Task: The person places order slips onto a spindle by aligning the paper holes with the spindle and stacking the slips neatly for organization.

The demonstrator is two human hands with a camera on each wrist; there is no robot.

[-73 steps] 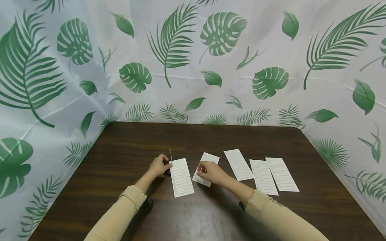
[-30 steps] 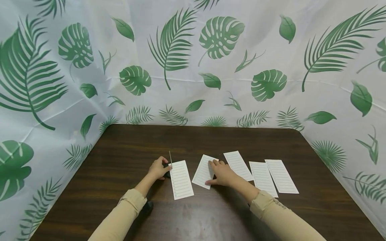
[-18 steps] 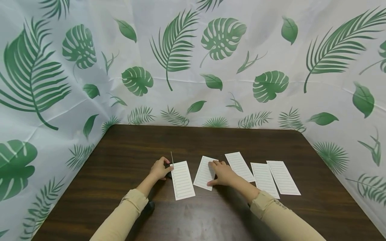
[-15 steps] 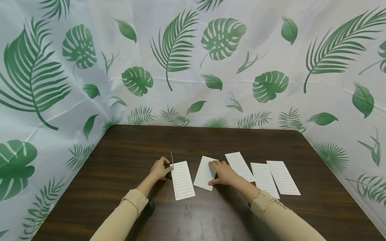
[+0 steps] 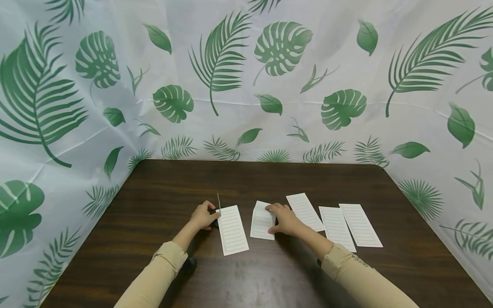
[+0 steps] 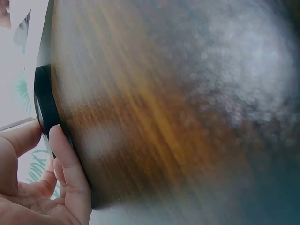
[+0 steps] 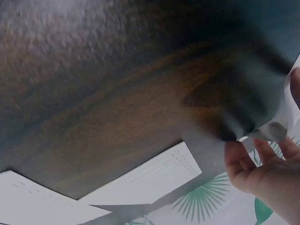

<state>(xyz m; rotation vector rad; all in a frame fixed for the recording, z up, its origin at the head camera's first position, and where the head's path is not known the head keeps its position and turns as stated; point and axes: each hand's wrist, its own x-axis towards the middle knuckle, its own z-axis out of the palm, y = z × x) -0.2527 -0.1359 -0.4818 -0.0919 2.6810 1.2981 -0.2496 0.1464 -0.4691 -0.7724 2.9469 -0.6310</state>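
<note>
My left hand (image 5: pixel 203 216) grips a black wedge-shaped piece (image 6: pixel 47 96), which looks like a large binder clip, between thumb and fingers. A thin straight arm (image 5: pixel 218 202) sticks up from near the thumb. Right beside it a white lined card (image 5: pixel 233 231) lies at a slant, its upper left corner by the thumb. My right hand (image 5: pixel 285 219) pinches another lined card (image 5: pixel 262 222) by its right side, fingers at the upper edge and thumb at the lower. That card bows up. In the right wrist view the bent card (image 7: pixel 282 115) shows partly between the fingers and thumb.
Further lined cards lie to the right: one slanted card (image 5: pixel 305 211) near the right hand, then a card (image 5: pixel 337 228) and a card (image 5: pixel 360 225) side by side. The dark wooden table (image 5: pixel 185 179) meets a leaf-patterned curtain (image 5: pixel 239 119) behind.
My right hand has shifted from above its card to the card's right side. The card, flat before, now bows up and has turned slightly. The left hand stays where it was.
</note>
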